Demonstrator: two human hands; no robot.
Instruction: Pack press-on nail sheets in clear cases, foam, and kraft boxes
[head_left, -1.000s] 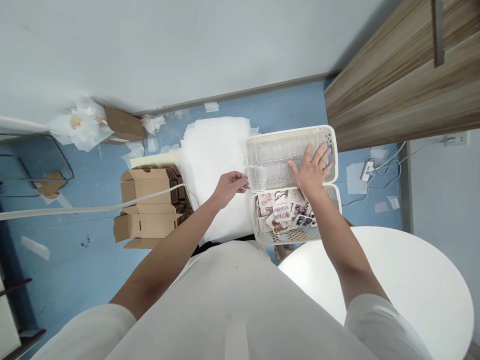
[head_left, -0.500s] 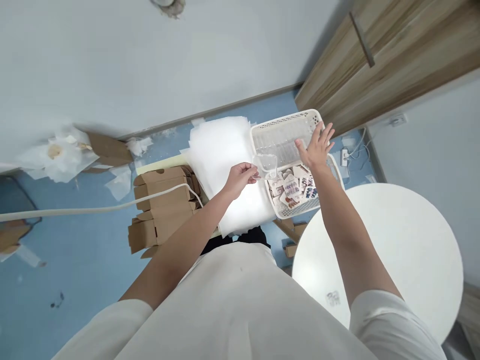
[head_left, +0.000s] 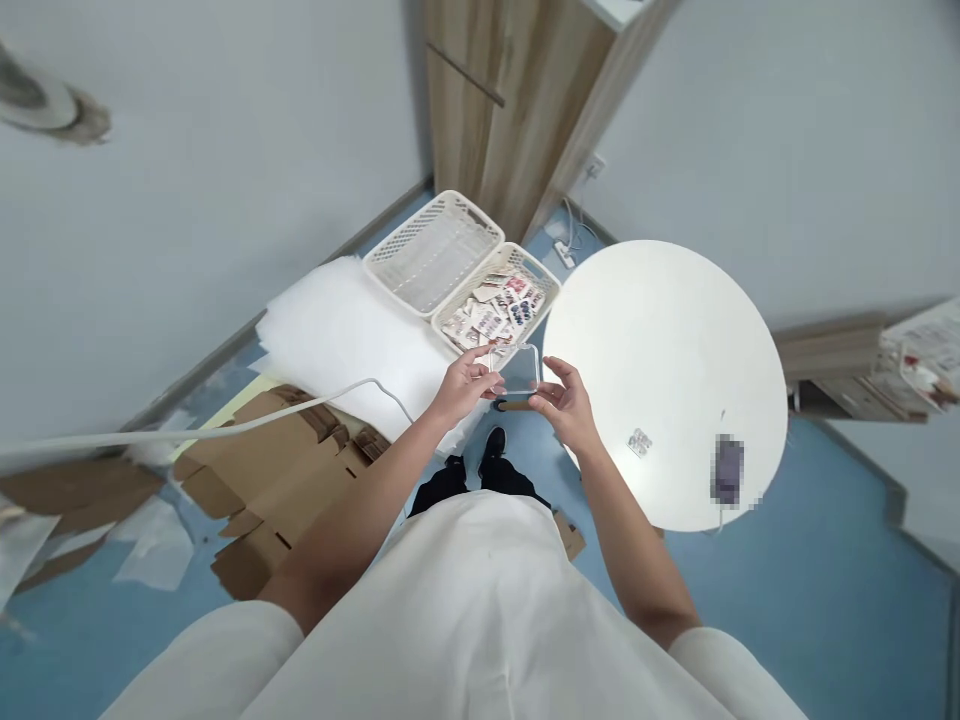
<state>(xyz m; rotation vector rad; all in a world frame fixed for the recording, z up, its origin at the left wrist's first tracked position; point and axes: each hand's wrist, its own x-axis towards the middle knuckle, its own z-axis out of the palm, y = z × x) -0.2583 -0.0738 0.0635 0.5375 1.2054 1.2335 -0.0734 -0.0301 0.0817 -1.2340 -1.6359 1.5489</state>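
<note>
A clear plastic box [head_left: 517, 370] is held level in front of my body, between both hands. My left hand [head_left: 466, 386] pinches its left edge with thumb and fingers. On the opposite edge, my right hand [head_left: 564, 398] is closed with thumb below and fingers above. I can see the floor through the box. Just beyond it stands a white basket [head_left: 551, 292] full of small cards with colourful press-on nails [head_left: 495, 310]. A second white basket [head_left: 375, 258] beside it holds clear plastic pieces.
A round white table [head_left: 667, 340] stands on the right, with a small patterned packet [head_left: 639, 442] and a blurred dark item [head_left: 727, 470] on it. White foam sheets [head_left: 352, 320] and flattened cardboard boxes [head_left: 277, 470] lie on the left. A white cable [head_left: 247, 428] crosses above the cardboard.
My right hand has come back from the baskets and taken the box's right side. My left hand keeps hold of the box. The view has turned right, toward the round table.
</note>
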